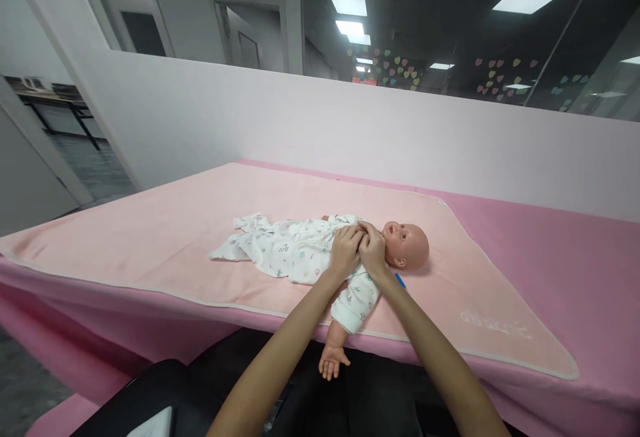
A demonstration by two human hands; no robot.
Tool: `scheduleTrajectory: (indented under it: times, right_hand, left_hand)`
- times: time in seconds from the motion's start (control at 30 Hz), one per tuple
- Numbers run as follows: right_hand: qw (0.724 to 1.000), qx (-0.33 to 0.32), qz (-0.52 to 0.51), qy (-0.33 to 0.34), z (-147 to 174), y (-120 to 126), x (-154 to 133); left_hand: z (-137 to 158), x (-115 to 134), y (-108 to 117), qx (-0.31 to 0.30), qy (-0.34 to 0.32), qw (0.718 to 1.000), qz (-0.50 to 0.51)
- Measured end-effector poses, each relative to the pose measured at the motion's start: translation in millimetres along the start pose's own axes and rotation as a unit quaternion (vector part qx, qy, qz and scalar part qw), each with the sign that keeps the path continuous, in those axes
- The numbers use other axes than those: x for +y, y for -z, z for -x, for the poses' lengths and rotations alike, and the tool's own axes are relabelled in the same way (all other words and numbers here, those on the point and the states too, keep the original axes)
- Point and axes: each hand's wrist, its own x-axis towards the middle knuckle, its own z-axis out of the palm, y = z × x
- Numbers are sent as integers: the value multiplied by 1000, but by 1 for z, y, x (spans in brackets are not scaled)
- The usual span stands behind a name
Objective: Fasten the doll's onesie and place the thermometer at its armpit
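A baby doll (409, 248) lies on its back, its bald head to the right and one arm hanging over the near table edge. It wears a white baby romper (295, 247) with small printed motifs; the empty leg ends spread flat to the left. At the upper chest, my left hand (346, 250) has its fingers bent and closed on the romper's front. Right beside it, touching, my right hand (373, 247) closes on the same cloth just below the doll's chin. The exact pinch of cloth is hidden beneath my fingers.
A peach blanket (165, 237) lies over a pink table cover (575, 270). Near the doll's shoulder is a small blue piece (401, 281). A white wall (350, 123) with a window rises behind. A white flat object (153, 423) lies at lower left.
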Motion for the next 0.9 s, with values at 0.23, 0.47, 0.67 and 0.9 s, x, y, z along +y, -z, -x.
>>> scheduleTrajectory:
  times: [0.23,0.47,0.67,0.9]
  right_hand:
    - [996,57,-33,-54,12,2,1]
    - [993,92,-63,-41,15,5,-1]
    - [992,97,-75,-44,14,5,-3]
    - [994,82,-57,-48,11,4,-4]
  left_hand:
    - [3,0,-2,33,2,999,2]
    - [4,6,1,78,42,996,-26]
    - [3,4,1,37,40,998,-19]
    - [2,4,2,12,51,999,-2]
